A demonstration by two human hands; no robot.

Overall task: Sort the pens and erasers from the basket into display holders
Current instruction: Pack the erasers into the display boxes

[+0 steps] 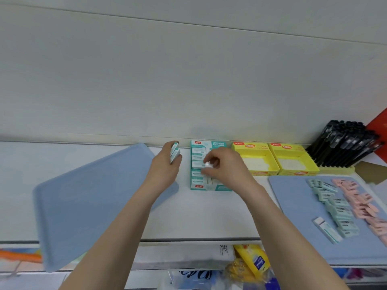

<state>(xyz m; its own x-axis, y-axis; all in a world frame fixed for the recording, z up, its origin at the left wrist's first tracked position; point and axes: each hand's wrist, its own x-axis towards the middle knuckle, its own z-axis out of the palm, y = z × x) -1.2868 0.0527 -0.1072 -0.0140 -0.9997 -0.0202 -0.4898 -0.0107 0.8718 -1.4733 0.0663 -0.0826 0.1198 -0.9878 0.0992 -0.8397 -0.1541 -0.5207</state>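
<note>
Two yellow holders (pixel 249 146) beside teal holder (pixel 218 144) — right hand (pixel 225 166) overlapping it.

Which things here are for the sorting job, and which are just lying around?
For the job: teal erasers, pink erasers, black pens, teal display box, yellow display boxes.
Just lying about: yellow packet, orange thing, red board.

We read this as a stationery shop; branded yellow display boxes (pixel 293 162) line a white shelf's (pixel 199 216) far edge; black pens (pixel 343 143) crowd a rack (pixel 337 169) far right; barcoded erasers (pixel 339 210) lie near right.
</note>
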